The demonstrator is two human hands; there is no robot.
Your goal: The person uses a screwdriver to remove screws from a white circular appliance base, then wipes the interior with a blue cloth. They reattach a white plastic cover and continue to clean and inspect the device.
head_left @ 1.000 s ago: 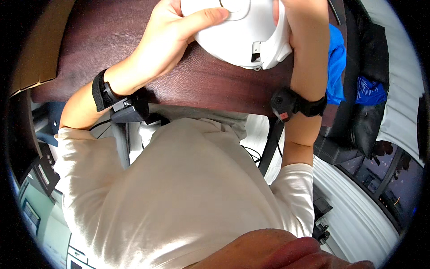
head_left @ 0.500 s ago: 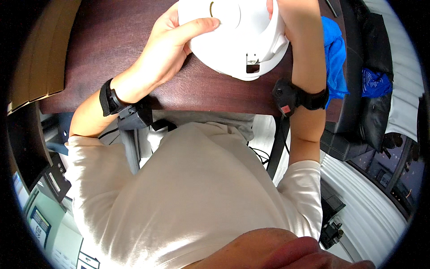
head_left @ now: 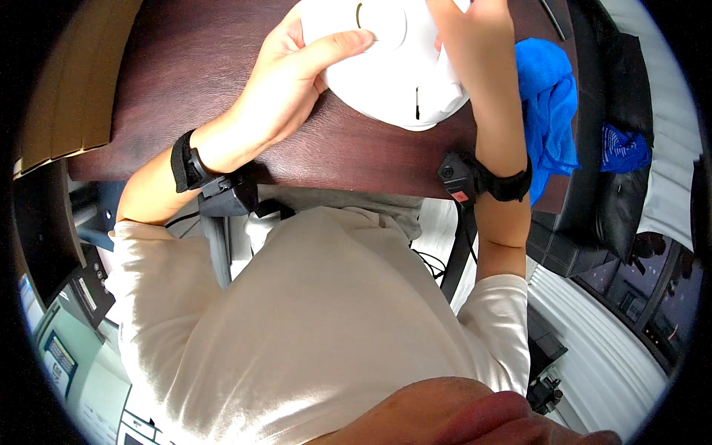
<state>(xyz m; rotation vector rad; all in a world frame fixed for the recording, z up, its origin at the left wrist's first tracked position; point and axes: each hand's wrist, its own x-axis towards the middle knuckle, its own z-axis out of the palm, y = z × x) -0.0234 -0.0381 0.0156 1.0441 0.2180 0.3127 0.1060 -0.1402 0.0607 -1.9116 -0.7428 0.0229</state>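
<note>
Left hand (head_left: 285,81) is holding a white plastic shell (head_left: 389,85) just to its right over the counter (head_left: 185,67), thumb pressing on the face and fingers mostly hidden, while the right hand (head_left: 478,37) is lying over the shell's right side, too blurred to tell whether it is pinching. Steadying the shell seems to be the step in hand, the next move probably calling for a firm left hold; beyond a blue cloth (head_left: 549,96) right of the right hand, a blue bundle (head_left: 624,150) is bearing pale, illegible print.

Dark brown table (head_left: 178,89), pale floor (head_left: 439,231) below, black sofa (head_left: 630,81) right.
</note>
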